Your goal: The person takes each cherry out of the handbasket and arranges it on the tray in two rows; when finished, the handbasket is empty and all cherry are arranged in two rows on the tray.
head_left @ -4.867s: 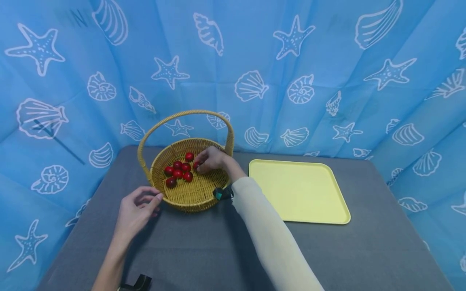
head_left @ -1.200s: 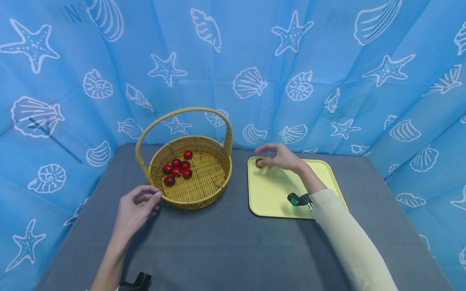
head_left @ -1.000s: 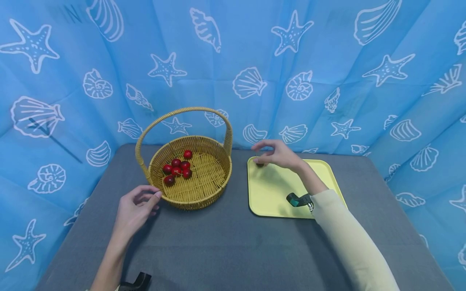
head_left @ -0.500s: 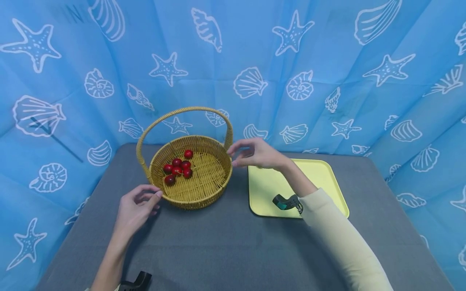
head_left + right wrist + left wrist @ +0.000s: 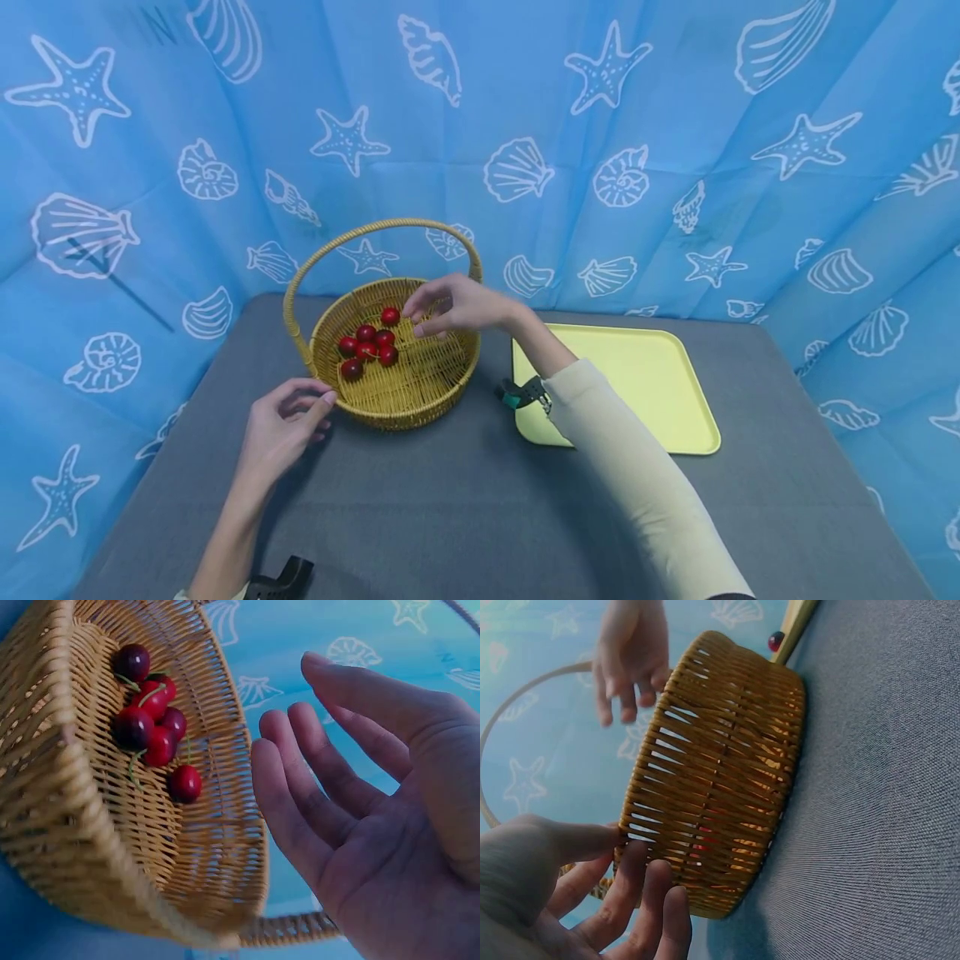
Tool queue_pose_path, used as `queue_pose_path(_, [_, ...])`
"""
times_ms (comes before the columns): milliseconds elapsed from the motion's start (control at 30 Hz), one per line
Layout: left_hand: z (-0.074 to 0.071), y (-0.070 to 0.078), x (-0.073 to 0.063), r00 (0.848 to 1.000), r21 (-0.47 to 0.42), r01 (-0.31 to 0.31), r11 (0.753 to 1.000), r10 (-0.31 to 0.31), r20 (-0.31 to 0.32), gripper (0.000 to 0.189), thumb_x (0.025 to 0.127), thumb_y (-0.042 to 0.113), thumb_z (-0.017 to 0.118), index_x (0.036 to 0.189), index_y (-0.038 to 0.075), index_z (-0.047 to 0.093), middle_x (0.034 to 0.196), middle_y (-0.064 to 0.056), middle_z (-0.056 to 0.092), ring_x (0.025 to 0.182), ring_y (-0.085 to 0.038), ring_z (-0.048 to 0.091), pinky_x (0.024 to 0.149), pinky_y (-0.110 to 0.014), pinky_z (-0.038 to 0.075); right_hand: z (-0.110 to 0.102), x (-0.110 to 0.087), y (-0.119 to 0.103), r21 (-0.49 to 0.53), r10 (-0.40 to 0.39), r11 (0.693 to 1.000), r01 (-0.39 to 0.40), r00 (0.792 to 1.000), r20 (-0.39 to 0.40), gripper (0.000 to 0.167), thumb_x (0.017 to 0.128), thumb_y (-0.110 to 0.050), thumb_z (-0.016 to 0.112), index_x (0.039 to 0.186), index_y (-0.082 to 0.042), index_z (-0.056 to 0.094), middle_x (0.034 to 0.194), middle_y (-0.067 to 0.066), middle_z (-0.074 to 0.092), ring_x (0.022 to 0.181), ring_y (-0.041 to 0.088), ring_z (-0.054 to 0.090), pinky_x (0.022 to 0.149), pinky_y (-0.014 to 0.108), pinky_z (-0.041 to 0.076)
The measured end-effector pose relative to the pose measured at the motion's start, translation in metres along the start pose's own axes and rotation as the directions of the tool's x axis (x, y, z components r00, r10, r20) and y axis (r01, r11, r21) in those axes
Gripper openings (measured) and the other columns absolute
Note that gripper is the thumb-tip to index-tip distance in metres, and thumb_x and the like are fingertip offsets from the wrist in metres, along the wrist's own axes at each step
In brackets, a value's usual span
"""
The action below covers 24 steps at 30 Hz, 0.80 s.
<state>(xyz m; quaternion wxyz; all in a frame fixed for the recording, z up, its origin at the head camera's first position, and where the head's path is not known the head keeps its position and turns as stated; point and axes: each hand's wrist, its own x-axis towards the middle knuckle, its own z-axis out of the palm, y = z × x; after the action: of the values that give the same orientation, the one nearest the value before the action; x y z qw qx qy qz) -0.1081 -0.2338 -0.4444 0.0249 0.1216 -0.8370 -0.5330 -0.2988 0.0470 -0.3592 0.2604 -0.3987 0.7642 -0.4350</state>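
Noted right hand [image 5: 463,304] moved leftward over the last second, from the far left corner of the yellow tray [image 5: 663,375] to above the right part of the wicker basket [image 5: 416,379]. Found its fingers spread, loosely bent, and holding nothing. Found left hand [image 5: 291,421] unmoved, pinching the basket's near left rim. Counted seven cherries [image 5: 366,352] in the basket, gathered mainly in the left half, several touching. Sighted another cherry [image 5: 776,641] at the tray's edge in the left wrist view. Judged one relation decisive for any further reach: the place of the farthest cherry [image 5: 390,316], slightly apart from the rest, to the left of and lower than the right fingertips, not touching. Rated right hand nearer to it than left. Saw no clear long axis in such round fruit, only thin stems on some.
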Motion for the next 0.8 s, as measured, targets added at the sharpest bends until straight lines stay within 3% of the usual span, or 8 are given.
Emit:
queue_pose_path(133, [0.0, 0.0, 0.0, 1.0, 0.001, 0.008, 1.0, -0.008, 0.004, 0.039, 0.106, 0.037, 0.073, 0.132, 0.009, 0.068, 0.116, -0.019, 0.081, 0.086, -0.019, 0.079, 0.074, -0.03, 0.068, 0.008, 0.017, 0.004, -0.012, 0.034, 0.999, -0.033, 0.999, 0.001, 0.031, 0.099, -0.012, 0.079, 0.13, -0.007, 0.073, 0.128, 0.019, 0.073, 0.104, 0.022, 0.074, 0.088, 0.045, 0.069])
queue_pose_path(300, [0.0, -0.001, 0.001, 1.0, -0.002, 0.003, 1.0, -0.003, -0.005, 0.038, 0.106, 0.036, 0.073, 0.132, 0.008, 0.068, 0.115, -0.02, 0.081, 0.086, -0.019, 0.079, 0.072, -0.029, 0.067, 0.019, 0.034, 0.014, 0.062, 0.092, 0.994, -0.09, 0.996, -0.022, 0.029, 0.1, -0.012, 0.079, 0.128, -0.008, 0.074, 0.121, 0.012, 0.076, 0.114, 0.034, 0.073, 0.099, 0.063, 0.063])
queue_pose_path(433, [0.002, 0.0, 0.0, 1.0, -0.002, -0.011, 1.0, 0.011, -0.017, 0.036, 0.106, 0.034, 0.073, 0.13, 0.008, 0.069, 0.114, -0.021, 0.081, 0.085, -0.022, 0.08, 0.072, -0.029, 0.067, 0.025, 0.043, 0.021, 0.109, 0.12, 0.987, -0.117, 0.992, -0.026, 0.032, 0.1, -0.011, 0.077, 0.131, -0.003, 0.073, 0.118, 0.011, 0.077, 0.116, 0.037, 0.073, 0.101, 0.067, 0.061])
queue_pose_path(633, [0.004, 0.0, -0.001, 0.999, -0.009, -0.03, 1.0, 0.03, -0.035, 0.036, 0.105, 0.031, 0.074, 0.129, 0.005, 0.069, 0.109, -0.021, 0.081, 0.081, -0.02, 0.079, 0.069, -0.029, 0.067, 0.033, 0.052, 0.027, 0.098, 0.153, 0.984, -0.151, 0.988, -0.016, 0.037, 0.1, -0.013, 0.076, 0.134, 0.001, 0.071, 0.118, 0.012, 0.076, 0.106, 0.022, 0.073, 0.101, 0.061, 0.063])
queue_pose_path(800, [0.004, 0.0, -0.001, 0.999, 0.001, -0.024, 1.0, 0.024, -0.034, 0.034, 0.106, 0.031, 0.073, 0.129, 0.006, 0.069, 0.112, -0.023, 0.08, 0.083, -0.022, 0.079, 0.07, -0.029, 0.067, 0.038, 0.057, 0.032, 0.085, 0.214, 0.974, -0.211, 0.976, -0.031, 0.033, 0.1, -0.014, 0.076, 0.132, -0.005, 0.074, 0.12, 0.01, 0.075, 0.11, 0.027, 0.074, 0.098, 0.051, 0.066])
